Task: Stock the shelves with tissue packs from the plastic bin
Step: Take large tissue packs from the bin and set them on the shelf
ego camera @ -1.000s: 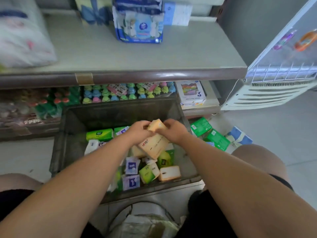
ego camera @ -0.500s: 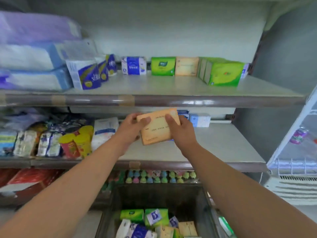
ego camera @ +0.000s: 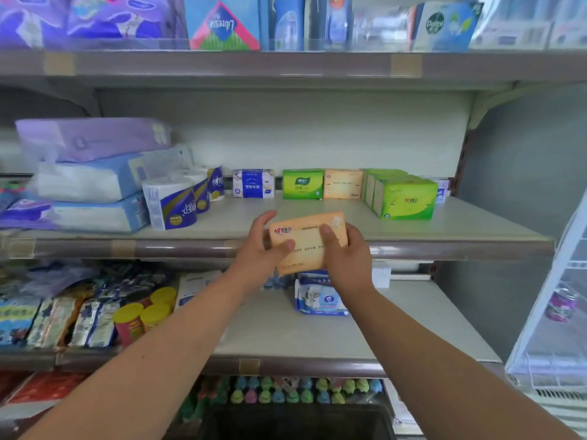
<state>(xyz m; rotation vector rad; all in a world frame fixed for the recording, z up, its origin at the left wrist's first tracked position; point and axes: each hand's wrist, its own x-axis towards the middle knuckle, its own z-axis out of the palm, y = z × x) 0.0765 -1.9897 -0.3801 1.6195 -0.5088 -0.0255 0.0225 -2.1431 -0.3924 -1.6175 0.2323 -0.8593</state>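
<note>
Gripping an orange tissue pack (ego camera: 305, 241) at both ends: left hand (ego camera: 259, 257) with thumb curled over the front and fingers behind, right hand (ego camera: 347, 260) pinching the other side. Held slightly tilted, in the air before the lip of the middle shelf (ego camera: 428, 247), well short of a matching orange pack (ego camera: 343, 184) standing at the back. At the bottom edge, the dark plastic bin (ego camera: 295, 422).

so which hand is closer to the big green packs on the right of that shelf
Right. The right hand holds the orange pack's right end, below and left of the big green packs; the left hand holds its left end, farther away.
</note>
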